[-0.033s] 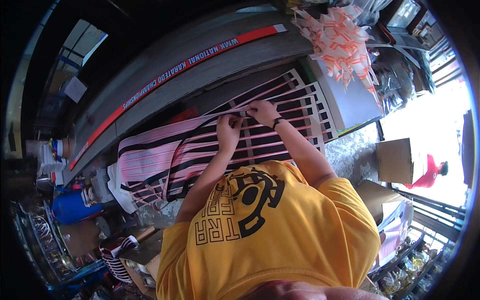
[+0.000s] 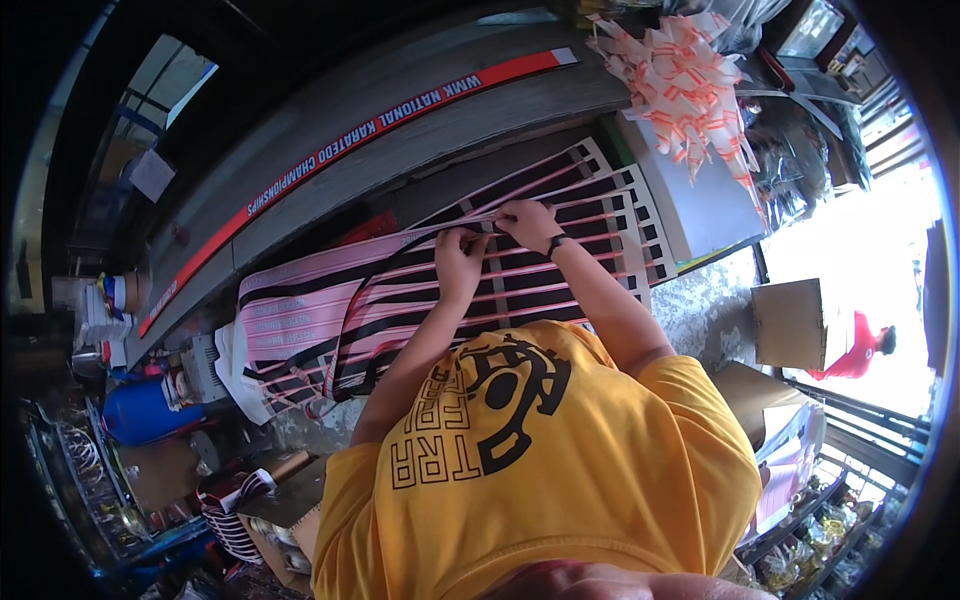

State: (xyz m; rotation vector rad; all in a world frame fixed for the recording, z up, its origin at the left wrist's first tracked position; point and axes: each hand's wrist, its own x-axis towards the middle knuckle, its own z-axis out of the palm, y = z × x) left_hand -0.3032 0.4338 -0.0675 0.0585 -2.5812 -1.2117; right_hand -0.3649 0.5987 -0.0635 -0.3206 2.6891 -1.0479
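Long printed ribbons, pink, black and white, lie side by side before me. They fan out toward the right, where their ends show white and dark blocks. My left hand is closed in a pinch at the upper edge of the spread, around a thin ribbon strip. Just right of it, my right hand, with a dark band on the wrist, pinches the same strip between thumb and fingers. The fingertips are close together, and the exact bit between them is partly hidden.
A red banner strip runs along the grey ledge beyond the ribbons. A bunch of white and orange ribbons sits at the far right. Cardboard boxes stand on the right; a blue container is on the left.
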